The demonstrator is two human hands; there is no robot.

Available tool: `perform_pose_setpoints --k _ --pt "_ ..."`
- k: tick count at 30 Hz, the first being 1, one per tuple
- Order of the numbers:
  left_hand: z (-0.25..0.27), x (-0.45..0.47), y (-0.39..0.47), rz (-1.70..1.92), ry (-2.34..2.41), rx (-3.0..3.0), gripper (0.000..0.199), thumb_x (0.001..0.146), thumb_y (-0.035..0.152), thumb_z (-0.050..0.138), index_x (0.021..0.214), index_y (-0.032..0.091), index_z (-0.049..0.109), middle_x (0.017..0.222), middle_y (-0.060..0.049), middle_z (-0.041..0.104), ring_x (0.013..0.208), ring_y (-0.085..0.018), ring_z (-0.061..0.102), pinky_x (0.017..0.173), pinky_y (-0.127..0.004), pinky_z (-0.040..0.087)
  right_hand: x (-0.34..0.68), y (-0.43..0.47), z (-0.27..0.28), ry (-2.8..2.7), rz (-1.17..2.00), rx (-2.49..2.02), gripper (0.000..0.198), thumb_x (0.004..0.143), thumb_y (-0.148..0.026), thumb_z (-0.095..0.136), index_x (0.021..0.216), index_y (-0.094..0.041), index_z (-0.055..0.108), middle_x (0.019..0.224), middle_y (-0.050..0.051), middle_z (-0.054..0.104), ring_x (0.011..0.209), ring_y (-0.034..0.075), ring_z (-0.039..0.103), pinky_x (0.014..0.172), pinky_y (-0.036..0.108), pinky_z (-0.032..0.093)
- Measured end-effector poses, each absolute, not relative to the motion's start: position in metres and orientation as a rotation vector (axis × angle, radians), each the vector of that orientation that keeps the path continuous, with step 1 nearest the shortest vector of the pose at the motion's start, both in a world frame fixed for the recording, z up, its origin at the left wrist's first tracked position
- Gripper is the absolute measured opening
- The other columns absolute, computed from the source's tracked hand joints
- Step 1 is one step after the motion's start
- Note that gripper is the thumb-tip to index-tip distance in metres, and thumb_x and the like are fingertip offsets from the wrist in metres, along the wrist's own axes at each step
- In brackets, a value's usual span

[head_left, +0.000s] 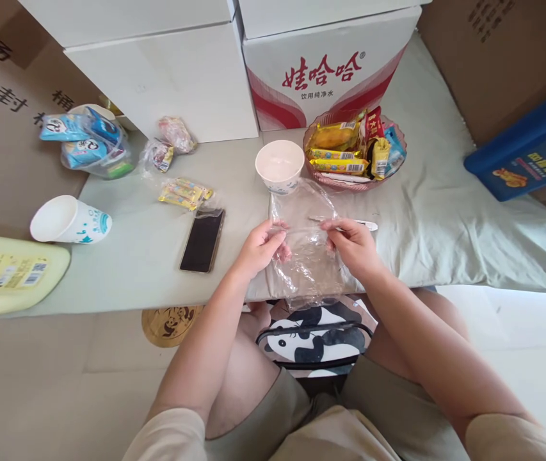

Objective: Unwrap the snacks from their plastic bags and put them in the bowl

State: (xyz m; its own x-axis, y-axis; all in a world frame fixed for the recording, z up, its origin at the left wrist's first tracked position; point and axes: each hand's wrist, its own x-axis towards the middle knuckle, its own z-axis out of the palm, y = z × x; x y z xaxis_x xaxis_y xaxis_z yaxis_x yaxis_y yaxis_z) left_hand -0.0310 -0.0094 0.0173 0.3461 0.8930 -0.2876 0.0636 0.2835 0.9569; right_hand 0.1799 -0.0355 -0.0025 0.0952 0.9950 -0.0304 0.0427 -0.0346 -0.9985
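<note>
pale green cloth [133, 269] underneath, red-printed water carton [273, 70] behind. clear plastic bag [306, 272] spread between my left hand [260, 248] and right hand [355, 248], each pinching it, near the cloth's front edge; paper cup [280, 165] stands just beyond, smartphone [202, 242] lies left.

The shirt [337, 440] is pale beige with short sleeves [171, 436]; the shorts [265, 413] are darker, olive-grey.

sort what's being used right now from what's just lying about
In use:
- clear plastic bag, held between left hand and right hand

Apparently just lying about:
- phone
- paper cup
- pale yellow jug
- yellow packets
- pink bowl of snacks
</note>
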Motion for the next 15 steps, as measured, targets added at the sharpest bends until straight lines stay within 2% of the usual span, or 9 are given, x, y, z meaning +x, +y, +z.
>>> perform_pose_setpoints --k 4,6,9,12,15 --pt "0.023 -0.03 -0.009 0.793 1.001 1.018 0.036 0.073 0.043 0.076 0.096 0.021 0.06 0.061 0.002 0.069 0.052 -0.015 0.067 0.05 -0.025 0.052 0.18 -0.034 -0.005 -1.063 1.137 -1.243 0.016 0.079 -0.037 0.061 0.074 -0.022 0.064 0.104 0.004 0.07 0.049 0.004 0.045 0.051 0.026 0.043" --pt "0.023 -0.029 -0.009 0.813 0.991 0.952 0.03 0.07 0.039 0.078 0.086 0.02 0.062 0.063 0.001 0.069 0.056 -0.016 0.069 0.054 -0.027 0.055 0.182 -0.036 -0.006 -1.047 1.146 -1.221 0.018 0.079 -0.038 0.062 0.07 -0.021 0.063 0.105 0.004 0.067 0.052 0.005 0.045 0.052 0.027 0.044" --pt "0.022 -0.028 -0.008 0.849 0.993 0.913 0.019 0.067 0.032 0.077 0.072 0.018 0.064 0.068 -0.002 0.07 0.066 -0.016 0.071 0.065 -0.029 0.06 0.186 -0.038 -0.004 -1.061 1.159 -1.197 0.016 0.075 -0.034 0.063 0.067 -0.021 0.06 0.105 0.005 0.063 0.066 0.01 0.055 0.059 0.028 0.046" --pt "0.021 -0.028 -0.005 0.898 0.996 0.92 0.009 0.065 0.025 0.072 0.069 0.017 0.068 0.07 -0.002 0.071 0.067 -0.015 0.071 0.07 -0.029 0.059 0.19 -0.039 0.0 -1.068 1.173 -1.204 0.01 0.071 -0.029 0.059 0.066 -0.021 0.059 0.108 0.007 0.062 0.081 0.016 0.06 0.062 0.029 0.045" --pt "0.019 -0.03 -0.001 0.936 0.979 0.955 0.011 0.064 0.028 0.064 0.068 0.018 0.068 0.07 -0.004 0.071 0.07 -0.017 0.07 0.069 -0.029 0.057 0.19 -0.037 0.002 -1.015 1.224 -1.209 0.012 0.071 -0.03 0.055 0.078 -0.023 0.06 0.112 0.006 0.062 0.079 0.016 0.059 0.063 0.03 0.047"
